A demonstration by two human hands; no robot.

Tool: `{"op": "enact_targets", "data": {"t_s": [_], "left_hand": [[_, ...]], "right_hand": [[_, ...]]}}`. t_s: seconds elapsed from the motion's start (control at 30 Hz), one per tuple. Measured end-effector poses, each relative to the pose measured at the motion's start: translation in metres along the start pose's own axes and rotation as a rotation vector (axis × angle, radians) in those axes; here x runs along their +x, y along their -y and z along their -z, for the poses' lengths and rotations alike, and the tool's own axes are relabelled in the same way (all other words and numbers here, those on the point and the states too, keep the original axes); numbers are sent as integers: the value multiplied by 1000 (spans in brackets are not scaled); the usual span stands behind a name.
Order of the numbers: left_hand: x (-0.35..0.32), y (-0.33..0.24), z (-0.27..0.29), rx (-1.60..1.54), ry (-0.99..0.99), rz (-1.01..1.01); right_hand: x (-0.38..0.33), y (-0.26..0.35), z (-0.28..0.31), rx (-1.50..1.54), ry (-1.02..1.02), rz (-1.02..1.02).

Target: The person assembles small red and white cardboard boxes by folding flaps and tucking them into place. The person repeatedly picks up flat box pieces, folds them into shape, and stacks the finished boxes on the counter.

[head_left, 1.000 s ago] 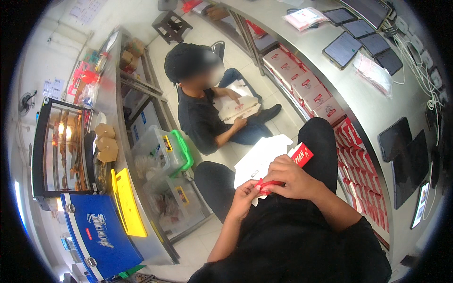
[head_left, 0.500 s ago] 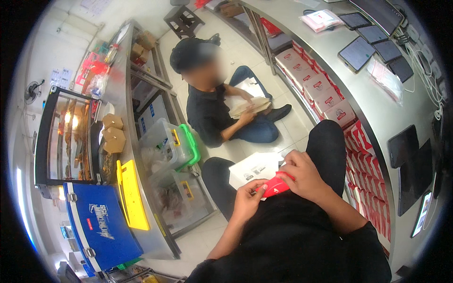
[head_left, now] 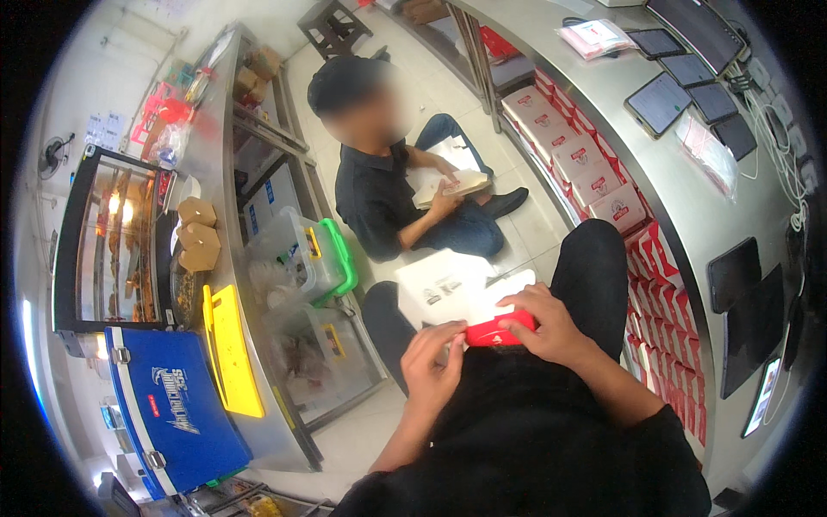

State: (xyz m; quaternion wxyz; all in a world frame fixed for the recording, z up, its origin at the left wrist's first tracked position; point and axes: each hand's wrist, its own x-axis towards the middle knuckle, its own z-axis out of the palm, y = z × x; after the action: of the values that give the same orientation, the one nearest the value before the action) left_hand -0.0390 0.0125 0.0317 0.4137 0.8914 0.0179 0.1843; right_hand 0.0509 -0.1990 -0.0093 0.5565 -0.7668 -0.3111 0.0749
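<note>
Across my lap lies a partly folded cardboard food box [head_left: 439, 283], white with small dark print and a bright red panel along its near side. My left hand [head_left: 431, 360] pinches the left end of that red panel between thumb and fingers. At the panel's right end, my right hand [head_left: 551, 324] grips it with the thumb in front and fingers bent over the edge. The white part spreads away from me over my knees. What lies under the box is hidden.
A person [head_left: 375, 185] sits on the floor ahead, hands on a flat pale carton [head_left: 457, 184]. Rows of red and white boxes [head_left: 594, 168] fill the shelf under the right counter. Left are clear plastic bins [head_left: 280, 263], a yellow board [head_left: 233, 349] and a blue cooler [head_left: 177, 409].
The red panel has turned from slanted to nearly level, and the white part shows wider. My left hand has shifted slightly left and down. The other person's carton has tilted.
</note>
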Motion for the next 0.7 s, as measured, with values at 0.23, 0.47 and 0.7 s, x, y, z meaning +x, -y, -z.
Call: {"op": "enact_targets", "data": {"t_s": [0.23,0.47,0.7], "left_hand": [[-16,23,-29,-800,-213,505],[-26,50,-41,-737,90,300],[-19,37,-33,-560,318,372]], "right_hand": [[-10,12,-1,-12,-124,50],[-18,15,-22,-330,-306,168],[-24,13,-32,-292,-246,200]]}}
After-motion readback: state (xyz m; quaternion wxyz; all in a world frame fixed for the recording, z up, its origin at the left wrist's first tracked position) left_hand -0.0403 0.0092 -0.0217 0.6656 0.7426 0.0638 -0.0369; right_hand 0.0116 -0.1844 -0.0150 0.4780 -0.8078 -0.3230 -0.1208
